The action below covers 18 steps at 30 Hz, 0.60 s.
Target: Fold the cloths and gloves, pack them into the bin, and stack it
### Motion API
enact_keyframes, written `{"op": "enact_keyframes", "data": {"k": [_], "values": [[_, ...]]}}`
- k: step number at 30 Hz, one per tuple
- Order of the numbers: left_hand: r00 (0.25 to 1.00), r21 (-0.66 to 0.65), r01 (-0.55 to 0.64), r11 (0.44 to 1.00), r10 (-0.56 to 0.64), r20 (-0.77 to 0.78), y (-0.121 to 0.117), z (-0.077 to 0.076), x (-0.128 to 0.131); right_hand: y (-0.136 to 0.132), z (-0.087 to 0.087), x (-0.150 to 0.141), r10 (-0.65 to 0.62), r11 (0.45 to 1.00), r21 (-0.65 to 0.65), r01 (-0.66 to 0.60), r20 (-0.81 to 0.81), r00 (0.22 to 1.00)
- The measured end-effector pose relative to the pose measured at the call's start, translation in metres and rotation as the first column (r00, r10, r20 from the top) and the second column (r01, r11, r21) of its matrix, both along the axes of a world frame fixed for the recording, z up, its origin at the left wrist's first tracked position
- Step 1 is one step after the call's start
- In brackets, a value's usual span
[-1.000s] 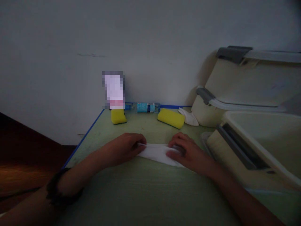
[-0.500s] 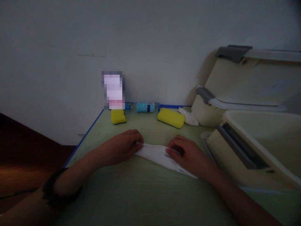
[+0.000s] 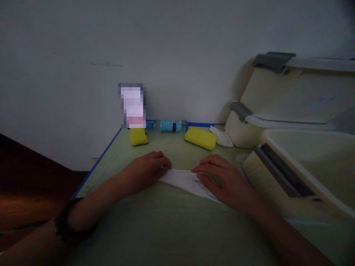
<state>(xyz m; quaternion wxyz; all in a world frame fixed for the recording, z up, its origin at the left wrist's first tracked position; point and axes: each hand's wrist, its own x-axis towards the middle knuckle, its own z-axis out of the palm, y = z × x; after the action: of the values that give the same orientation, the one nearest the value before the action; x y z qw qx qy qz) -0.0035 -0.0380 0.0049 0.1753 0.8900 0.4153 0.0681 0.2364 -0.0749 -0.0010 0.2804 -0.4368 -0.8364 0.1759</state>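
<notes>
A long, narrow piece of white cloth (image 3: 183, 181) lies slantwise on the table between my hands; its kind is not plain to see. My left hand (image 3: 149, 168) has its fingers closed on the cloth's left end. Over the right part of the cloth is my right hand (image 3: 222, 177), thumb and forefinger tips close together at its upper edge, the other fingers loosely curved. My right hand hides the cloth's far right end. A dark band circles my left wrist.
At the back lie a yellow sponge (image 3: 138, 136), a larger yellow sponge (image 3: 200, 138), a clear bottle with a blue label (image 3: 169, 126) and another white cloth (image 3: 222, 136). A blurred-out upright object (image 3: 133, 105) stands back left. Cream plastic bins (image 3: 283, 173) with grey handles crowd the right side.
My right hand has shifted slightly, and its forefinger reaches farther left along the cloth's upper edge. The cloth's right end is more covered. My left hand has moved slightly right.
</notes>
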Motion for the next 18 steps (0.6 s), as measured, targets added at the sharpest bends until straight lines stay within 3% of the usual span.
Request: {"op": "enact_keyframes", "data": {"k": [3, 6, 9, 12, 15, 18], "values": [[1.000, 0.022, 0.008, 1.000, -0.008, 0.003, 0.001, -0.003, 0.000, -0.007, 0.004, -0.004, 0.124, 0.988, 0.075, -0.132, 0.096, 0.988], [1.000, 0.061, 0.001, 0.998, -0.002, 0.012, 0.004, -0.007, 0.001, -0.010, 0.001, -0.006, 0.201, 0.978, 0.022, -0.209, 0.186, 0.962], [1.000, 0.174, 0.018, 0.985, -0.021, 0.016, 0.003, -0.006, 0.003, -0.006, -0.004, -0.005, 0.189, 0.982, -0.017, -0.190, 0.223, 0.956], [0.986, 0.307, 0.141, 0.941, -0.162, 0.042, -0.003, 0.001, 0.008, -0.003, -0.004, -0.003, 0.170, 0.985, -0.029, -0.168, 0.235, 0.957], [0.953, 0.290, 0.289, 0.912, -0.303, 0.005, -0.009, 0.005, 0.011, -0.001, -0.002, -0.002, 0.174, 0.984, -0.067, -0.163, 0.217, 0.960], [0.944, 0.219, 0.329, 0.919, -0.318, -0.086, -0.009, 0.003, 0.009, 0.000, -0.001, 0.001, 0.157, 0.982, -0.131, -0.136, 0.173, 0.972]]}}
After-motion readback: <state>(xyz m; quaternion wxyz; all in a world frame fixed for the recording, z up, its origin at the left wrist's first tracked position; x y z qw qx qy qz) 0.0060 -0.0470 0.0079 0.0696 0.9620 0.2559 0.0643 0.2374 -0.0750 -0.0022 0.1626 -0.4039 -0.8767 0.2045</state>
